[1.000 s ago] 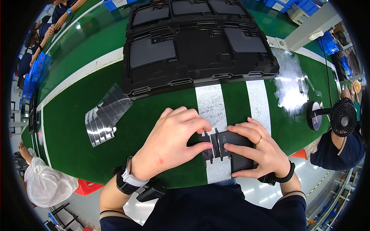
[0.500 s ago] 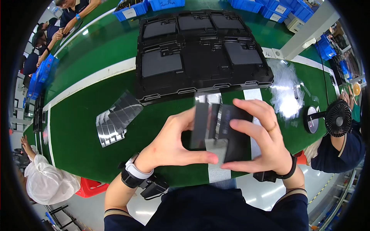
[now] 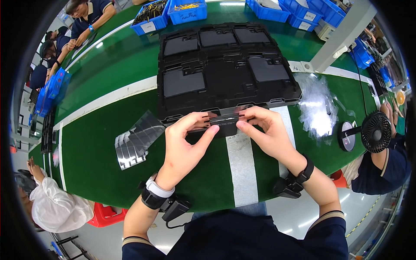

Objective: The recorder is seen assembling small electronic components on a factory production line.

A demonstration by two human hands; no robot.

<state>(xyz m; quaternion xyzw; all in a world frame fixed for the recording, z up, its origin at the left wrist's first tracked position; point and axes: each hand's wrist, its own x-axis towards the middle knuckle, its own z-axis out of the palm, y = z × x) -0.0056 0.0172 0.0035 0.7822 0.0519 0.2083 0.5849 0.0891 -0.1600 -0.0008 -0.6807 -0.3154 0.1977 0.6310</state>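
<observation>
A dark flat rectangular part (image 3: 224,129) is held between my hands over the green table, just in front of the black tray. I see it nearly edge-on, with a glossy strip along its upper edge. My left hand (image 3: 184,138) pinches its left side between thumb and fingers. On the other side, my right hand (image 3: 269,132) grips it the same way, with the thumb tip on the near face. Several grey flat panels lie in the recesses of the black tray (image 3: 225,84); its front middle recess holds none.
A sheet of clear film with dark strips (image 3: 138,141) lies left of my hands. Crumpled clear film (image 3: 320,108) is heaped at the right, beside a small black fan (image 3: 376,132). Blue bins (image 3: 187,13) line the back, and a grey post (image 3: 342,41) rises at the right.
My hands have moved away from me, nearer the tray. The dark part has tipped from showing its broad face to nearly edge-on, and my right hand now holds its right end.
</observation>
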